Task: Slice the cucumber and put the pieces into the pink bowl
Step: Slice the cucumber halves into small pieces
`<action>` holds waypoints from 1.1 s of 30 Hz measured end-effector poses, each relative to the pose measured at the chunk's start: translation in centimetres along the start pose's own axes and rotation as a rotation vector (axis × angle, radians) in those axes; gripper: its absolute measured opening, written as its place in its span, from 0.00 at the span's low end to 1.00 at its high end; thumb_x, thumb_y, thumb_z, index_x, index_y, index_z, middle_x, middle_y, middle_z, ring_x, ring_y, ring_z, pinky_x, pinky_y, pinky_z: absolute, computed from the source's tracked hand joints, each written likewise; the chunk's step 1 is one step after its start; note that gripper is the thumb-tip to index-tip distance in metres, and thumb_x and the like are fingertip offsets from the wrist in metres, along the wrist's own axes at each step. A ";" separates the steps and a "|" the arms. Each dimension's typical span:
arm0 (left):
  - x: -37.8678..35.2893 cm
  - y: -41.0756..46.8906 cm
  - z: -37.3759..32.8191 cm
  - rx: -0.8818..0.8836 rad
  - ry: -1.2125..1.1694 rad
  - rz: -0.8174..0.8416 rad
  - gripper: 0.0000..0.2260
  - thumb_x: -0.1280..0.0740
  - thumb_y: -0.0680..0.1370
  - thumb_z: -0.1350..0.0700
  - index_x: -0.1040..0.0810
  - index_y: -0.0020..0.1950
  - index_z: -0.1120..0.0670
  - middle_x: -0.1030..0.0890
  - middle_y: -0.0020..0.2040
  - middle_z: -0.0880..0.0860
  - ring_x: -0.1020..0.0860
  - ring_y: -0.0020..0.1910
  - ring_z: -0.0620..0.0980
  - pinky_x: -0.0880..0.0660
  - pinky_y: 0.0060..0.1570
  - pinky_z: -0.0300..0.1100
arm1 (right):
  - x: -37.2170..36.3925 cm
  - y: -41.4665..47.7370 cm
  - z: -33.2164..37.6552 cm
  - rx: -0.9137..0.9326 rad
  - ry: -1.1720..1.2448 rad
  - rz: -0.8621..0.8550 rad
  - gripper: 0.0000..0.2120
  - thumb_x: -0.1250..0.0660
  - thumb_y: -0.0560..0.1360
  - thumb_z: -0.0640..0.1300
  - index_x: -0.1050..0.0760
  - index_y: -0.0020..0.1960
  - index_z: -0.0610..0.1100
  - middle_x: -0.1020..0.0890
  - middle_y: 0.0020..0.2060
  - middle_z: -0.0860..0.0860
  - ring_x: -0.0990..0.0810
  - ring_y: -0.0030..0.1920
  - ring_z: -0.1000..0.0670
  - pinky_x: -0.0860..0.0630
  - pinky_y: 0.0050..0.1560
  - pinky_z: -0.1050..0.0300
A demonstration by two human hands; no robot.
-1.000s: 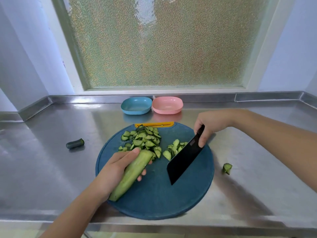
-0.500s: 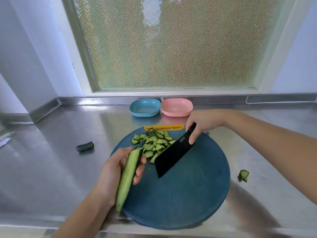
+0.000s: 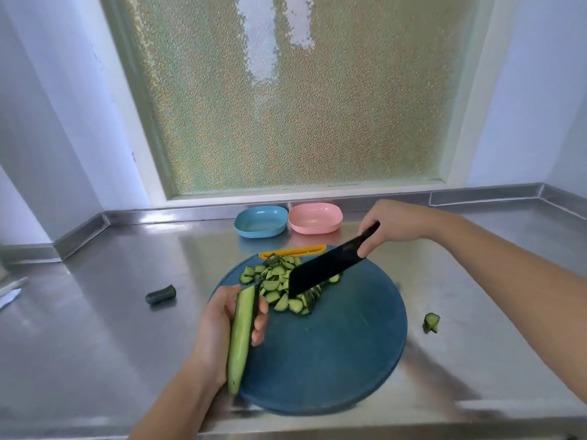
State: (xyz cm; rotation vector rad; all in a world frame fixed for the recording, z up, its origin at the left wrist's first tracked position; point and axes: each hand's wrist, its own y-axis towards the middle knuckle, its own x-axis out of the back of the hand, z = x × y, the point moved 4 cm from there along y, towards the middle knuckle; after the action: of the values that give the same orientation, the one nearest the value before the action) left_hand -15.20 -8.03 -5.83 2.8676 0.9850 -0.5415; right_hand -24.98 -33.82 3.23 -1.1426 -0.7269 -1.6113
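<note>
L hand (image 3: 217,328) fingers (image 3: 261,315) curled rnd cucumber half (image 3: 243,335) | R hand (image 3: 394,223) grips knife (image 3: 324,268), blade at slices (image 3: 281,301)

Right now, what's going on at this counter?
A person is cutting up cucumber on a round blue board. The left hand grips a long cucumber piece at the board's left edge. The right hand holds a black knife, blade down at the pile of slices. The pink bowl at the back looks empty, beside a blue bowl. A cucumber end and a stray piece lie on the steel counter.
</note>
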 end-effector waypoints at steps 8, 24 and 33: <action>-1.6 0.2 0.2 0.121 0.174 0.013 0.22 0.48 0.81 0.51 0.22 0.39 0.61 0.28 0.30 0.56 0.32 0.27 0.49 0.33 0.26 0.38 | 0.2 -8.2 0.3 -0.243 0.067 -0.269 0.18 0.25 0.68 0.55 0.23 0.28 0.44 0.26 0.20 0.55 0.31 0.24 0.55 0.38 0.30 0.60; -14.0 3.8 4.2 -0.469 1.686 -0.116 0.19 0.40 0.78 0.43 0.29 0.60 0.57 0.28 0.58 0.57 0.30 0.60 0.56 0.32 0.58 0.45 | -7.5 -12.0 0.5 -0.487 0.116 -0.333 0.12 0.41 0.79 0.40 0.34 0.62 0.43 0.22 0.53 0.44 0.27 0.45 0.46 0.30 0.43 0.56; -13.1 4.0 5.2 -0.683 1.437 0.021 0.10 0.37 0.78 0.56 0.25 0.58 0.55 0.24 0.51 0.53 0.26 0.51 0.52 0.30 0.51 0.43 | -9.5 -11.5 1.2 -0.348 0.076 -0.243 0.26 0.46 0.81 0.41 0.49 0.77 0.50 0.22 0.55 0.44 0.24 0.48 0.47 0.26 0.51 0.53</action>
State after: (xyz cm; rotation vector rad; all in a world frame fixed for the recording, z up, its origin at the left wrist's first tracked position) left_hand -23.99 -19.74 -6.41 2.2385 0.8518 1.6988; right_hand -34.85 -25.45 -4.30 -1.2658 -0.5652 -2.0331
